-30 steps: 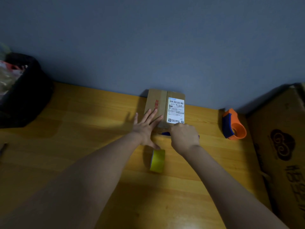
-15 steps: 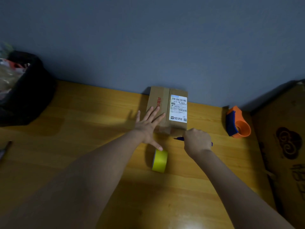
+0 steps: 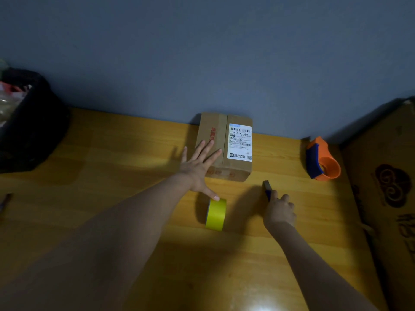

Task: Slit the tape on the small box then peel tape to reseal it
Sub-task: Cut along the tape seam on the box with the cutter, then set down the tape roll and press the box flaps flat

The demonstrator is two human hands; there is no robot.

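Note:
A small cardboard box with a white shipping label lies on the wooden table against the blue wall. My left hand rests flat on the box's near left corner, fingers spread. My right hand is to the right of the box and nearer to me, closed around a blue utility knife whose tip points toward the box without touching it. A yellow tape roll stands on edge just below my left thumb.
An orange and blue tape dispenser sits at the right near the wall. A large cardboard box fills the right edge. A black bin with wrappers is at the far left. The wooden table spreads between them.
My right hand has drawn the knife away from the box's near edge, moving right and toward me. The left hand has stayed on the box.

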